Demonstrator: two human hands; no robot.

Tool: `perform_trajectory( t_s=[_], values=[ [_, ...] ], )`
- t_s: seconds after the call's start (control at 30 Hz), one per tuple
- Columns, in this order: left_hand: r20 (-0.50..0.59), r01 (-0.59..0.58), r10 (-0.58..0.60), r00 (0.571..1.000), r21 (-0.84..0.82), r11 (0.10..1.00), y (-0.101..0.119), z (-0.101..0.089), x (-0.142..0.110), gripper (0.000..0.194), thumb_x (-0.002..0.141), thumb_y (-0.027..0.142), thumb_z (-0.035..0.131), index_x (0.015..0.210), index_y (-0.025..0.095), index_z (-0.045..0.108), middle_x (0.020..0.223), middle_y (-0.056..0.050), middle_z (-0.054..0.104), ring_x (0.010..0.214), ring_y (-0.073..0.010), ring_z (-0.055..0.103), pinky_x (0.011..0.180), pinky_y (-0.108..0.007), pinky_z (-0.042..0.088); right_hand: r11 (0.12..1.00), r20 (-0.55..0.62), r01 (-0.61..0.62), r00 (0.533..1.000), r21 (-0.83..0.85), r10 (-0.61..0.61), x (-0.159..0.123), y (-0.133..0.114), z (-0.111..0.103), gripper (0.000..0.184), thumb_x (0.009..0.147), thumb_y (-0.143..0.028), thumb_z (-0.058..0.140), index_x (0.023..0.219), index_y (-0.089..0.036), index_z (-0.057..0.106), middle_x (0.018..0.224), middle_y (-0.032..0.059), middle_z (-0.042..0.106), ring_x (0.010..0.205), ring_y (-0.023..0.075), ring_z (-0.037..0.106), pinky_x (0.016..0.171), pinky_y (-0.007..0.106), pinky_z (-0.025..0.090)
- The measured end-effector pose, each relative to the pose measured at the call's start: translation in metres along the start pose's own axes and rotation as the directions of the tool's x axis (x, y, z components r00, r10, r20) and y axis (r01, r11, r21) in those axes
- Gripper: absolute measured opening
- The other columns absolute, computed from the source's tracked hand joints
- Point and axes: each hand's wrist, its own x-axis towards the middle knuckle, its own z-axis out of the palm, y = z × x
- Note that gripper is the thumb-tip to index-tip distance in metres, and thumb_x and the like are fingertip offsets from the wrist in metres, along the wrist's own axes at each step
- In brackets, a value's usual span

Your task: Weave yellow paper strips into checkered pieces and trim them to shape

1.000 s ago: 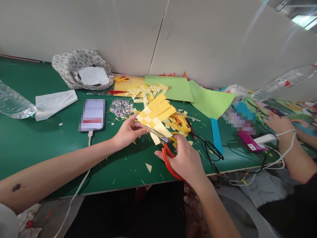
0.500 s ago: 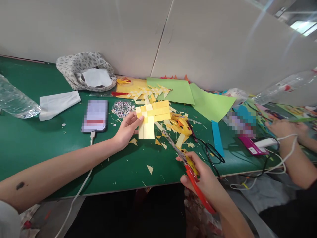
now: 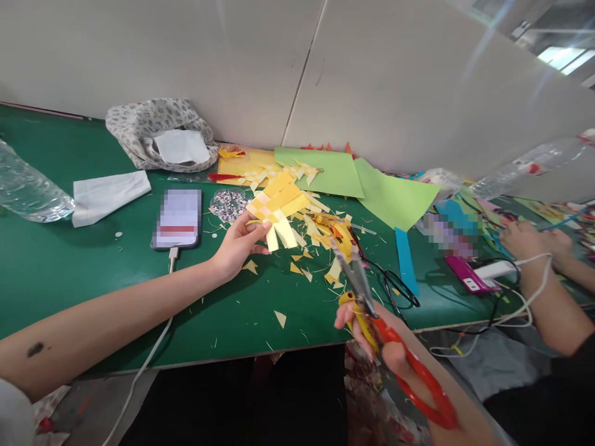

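Note:
My left hand [image 3: 235,249] pinches a woven piece of yellow and cream paper strips [image 3: 277,197] by its left side, just above the table. Loose strip ends point down and to the right. In my right hand [image 3: 388,344] is a pair of scissors [image 3: 360,282] with red and yellow handles. The blades are parted, point up and away, and stand apart from the paper. Behind and below the woven piece lie many paper scraps [image 3: 320,244]. Among them rests a yellow tool, seemingly a glue gun [image 3: 343,238], partly hidden by the scissor tips.
On the green table [image 3: 186,310] are a charging phone [image 3: 177,218], a dish of googly eyes [image 3: 227,205], a cloth bag [image 3: 134,133] and green paper sheets [image 3: 320,170]. A plastic bottle [image 3: 32,186] lies at left. Another person's hands [image 3: 523,241] work at right near a purple power bank [image 3: 469,275].
The woven paper has turned and tilted in my left hand, its lower strips now spread apart. My right hand has drawn the scissors back to the right, and their blades have opened.

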Motion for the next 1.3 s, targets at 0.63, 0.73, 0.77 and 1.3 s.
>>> perform_trajectory(
  t_s=[0.63,0.73,0.77,1.3],
  values=[
    [0.207,0.049,-0.093,0.974,0.209,0.977,0.002,0.009,-0.009,0.026,0.074,0.034,0.069,0.091,0.017,0.060,0.061,0.003,0.059,0.050,-0.0076,0.054,0.048,-0.019,0.048,0.957,-0.309,0.037,0.949,0.288,0.056,0.061,-0.016,0.044,0.052,0.058,-0.038,0.078,0.101,-0.019,0.056,0.095,0.0063,0.068,0.078,0.0220,0.066,0.062,0.036,0.057],
    [0.264,0.082,-0.133,0.955,0.195,0.977,0.003,0.009,-0.010,0.027,0.074,0.033,0.068,0.093,0.017,0.059,0.063,0.002,0.061,0.050,-0.0078,0.057,0.048,-0.019,0.049,0.933,-0.232,0.063,0.972,0.355,0.022,0.066,-0.018,0.053,0.052,0.061,-0.035,0.076,0.108,-0.020,0.059,0.105,0.0067,0.068,0.091,0.0250,0.067,0.081,0.042,0.056],
    [0.281,0.091,-0.143,0.949,0.191,0.977,0.003,0.009,-0.010,0.027,0.074,0.033,0.068,0.094,0.017,0.058,0.063,0.002,0.062,0.050,-0.0080,0.057,0.049,-0.019,0.050,0.928,-0.206,0.059,0.978,0.368,0.019,0.067,-0.018,0.054,0.050,0.063,-0.035,0.075,0.108,-0.020,0.060,0.107,0.0064,0.068,0.095,0.0255,0.066,0.085,0.043,0.055],
    [0.350,-0.101,-0.016,0.936,0.313,0.945,-0.006,0.005,-0.012,0.044,0.070,0.020,0.072,0.107,0.017,0.048,0.078,-0.001,0.065,0.071,-0.0125,0.062,0.062,-0.025,0.052,0.826,-0.223,0.022,0.966,0.563,0.127,0.067,-0.016,0.060,0.037,0.063,-0.024,0.075,0.099,-0.019,0.066,0.102,0.0049,0.071,0.102,0.0279,0.064,0.089,0.042,0.054]
  ],
)
